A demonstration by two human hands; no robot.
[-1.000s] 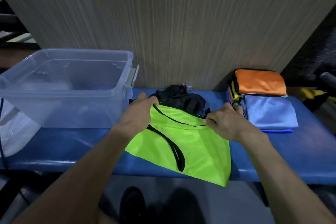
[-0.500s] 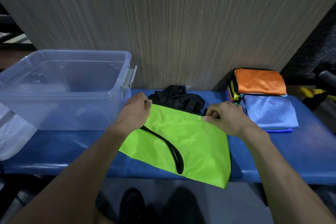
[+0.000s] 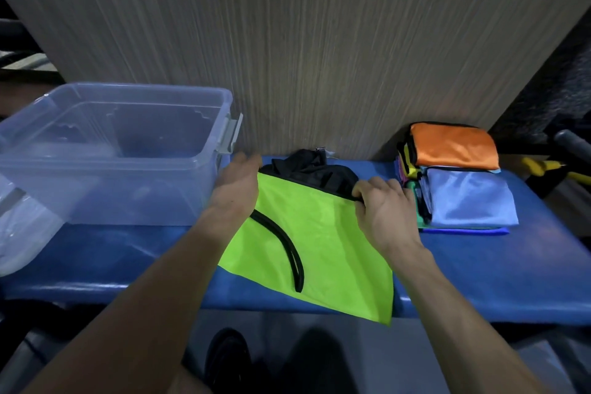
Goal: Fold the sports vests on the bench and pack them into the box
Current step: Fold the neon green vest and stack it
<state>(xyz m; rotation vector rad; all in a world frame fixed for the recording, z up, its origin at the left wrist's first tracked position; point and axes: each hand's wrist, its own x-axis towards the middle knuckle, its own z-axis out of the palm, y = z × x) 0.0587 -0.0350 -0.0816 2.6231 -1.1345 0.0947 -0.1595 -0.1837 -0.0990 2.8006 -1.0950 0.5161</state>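
Head view, taken from above the bench (image 3: 479,278). I place everything relative to the lime vest (image 3: 323,243), which lies flat on the blue pad with its near corner hanging over the front edge. Its long axis runs from far left to near right, a black-trimmed armhole curving across the left half.

My left hand (image 3: 235,189) lies on the vest's far-left corner, fingers mostly straight and relaxed, pressing rather than gripping. My right hand (image 3: 382,211) is at the far-right end of the black-trimmed top edge, fingers curled over it; I judge it to be pinching that hem. Both hands sit at the far edge, so the cloth lies toward me from the fingers.

Behind the vest, touching its top edge, is a crumpled black vest (image 3: 315,168). Left of the vest stands the clear box (image 3: 204,201), holding no vests that I can see, just beside my left hand. Right of it sits a folded stack (image 3: 460,189), orange and pale blue on top.

Assessment: folding in progress. Open room lies on the pad in front of the box; the overhanging corner could drag.
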